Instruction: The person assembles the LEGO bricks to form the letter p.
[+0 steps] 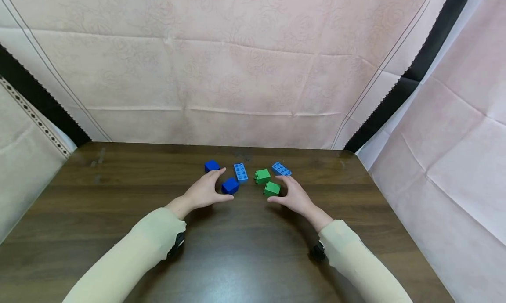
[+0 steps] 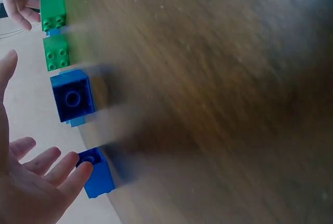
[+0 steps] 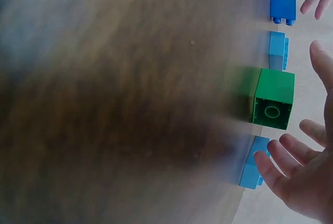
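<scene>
My left hand (image 1: 203, 192) is spread around the near dark blue brick (image 1: 230, 186), thumb and fingers apart from it. Another dark blue brick (image 1: 211, 165) lies just beyond those fingers. On the right, my right hand (image 1: 295, 198) curves loosely about the near green brick (image 1: 272, 189), with a gap visible in the right wrist view, where this green brick (image 3: 274, 91) lies on its side, hollow end showing. A second green brick (image 1: 262, 176) sits behind it. Two light blue bricks, one in the middle (image 1: 240, 172) and one beyond my right fingertips (image 1: 281, 169), have studs up.
The bricks lie on a brown wooden table (image 1: 237, 259), towards its far edge. A pale patterned cloth (image 1: 237, 74) hangs behind the table, with more cloth (image 1: 454, 162) on the right side. Dark bands (image 1: 411, 70) run along the cloth's corners.
</scene>
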The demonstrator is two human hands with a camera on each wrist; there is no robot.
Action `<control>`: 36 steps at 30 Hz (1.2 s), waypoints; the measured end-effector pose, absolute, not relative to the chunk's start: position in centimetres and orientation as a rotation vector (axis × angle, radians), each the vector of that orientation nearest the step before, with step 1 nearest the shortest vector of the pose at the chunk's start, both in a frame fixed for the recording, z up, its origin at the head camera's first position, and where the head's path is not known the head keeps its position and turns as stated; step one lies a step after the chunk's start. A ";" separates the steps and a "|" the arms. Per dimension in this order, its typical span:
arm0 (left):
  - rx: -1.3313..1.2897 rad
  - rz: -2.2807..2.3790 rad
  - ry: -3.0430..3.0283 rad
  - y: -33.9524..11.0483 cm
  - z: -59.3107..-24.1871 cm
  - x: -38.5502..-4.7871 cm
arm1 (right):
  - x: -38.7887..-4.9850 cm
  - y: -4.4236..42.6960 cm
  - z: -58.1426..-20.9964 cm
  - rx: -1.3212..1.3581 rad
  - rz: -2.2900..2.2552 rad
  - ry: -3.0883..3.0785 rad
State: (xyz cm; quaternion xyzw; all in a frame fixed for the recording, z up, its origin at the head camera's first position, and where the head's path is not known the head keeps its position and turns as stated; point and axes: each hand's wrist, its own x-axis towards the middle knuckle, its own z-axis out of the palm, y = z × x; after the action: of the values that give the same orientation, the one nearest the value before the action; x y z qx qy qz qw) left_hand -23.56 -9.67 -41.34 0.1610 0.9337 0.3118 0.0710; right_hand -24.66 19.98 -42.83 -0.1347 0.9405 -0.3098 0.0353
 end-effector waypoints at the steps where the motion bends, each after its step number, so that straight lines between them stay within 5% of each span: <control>1: 0.477 0.936 2.805 -9.5 -41.4 -23.6 | -24.7 19.9 -42.9 -0.413 -0.959 2.886; 36: 0.311 0.750 2.891 -6.3 -43.0 -24.7 | -26.2 18.8 -44.0 -0.382 -0.857 2.902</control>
State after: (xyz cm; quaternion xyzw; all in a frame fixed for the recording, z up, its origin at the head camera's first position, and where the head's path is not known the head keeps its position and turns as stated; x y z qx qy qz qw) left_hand -24.70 -6.29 -43.02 0.1035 0.9604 0.2492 0.0694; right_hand -26.25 18.79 -44.00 -0.1251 0.9506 -0.2806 0.0457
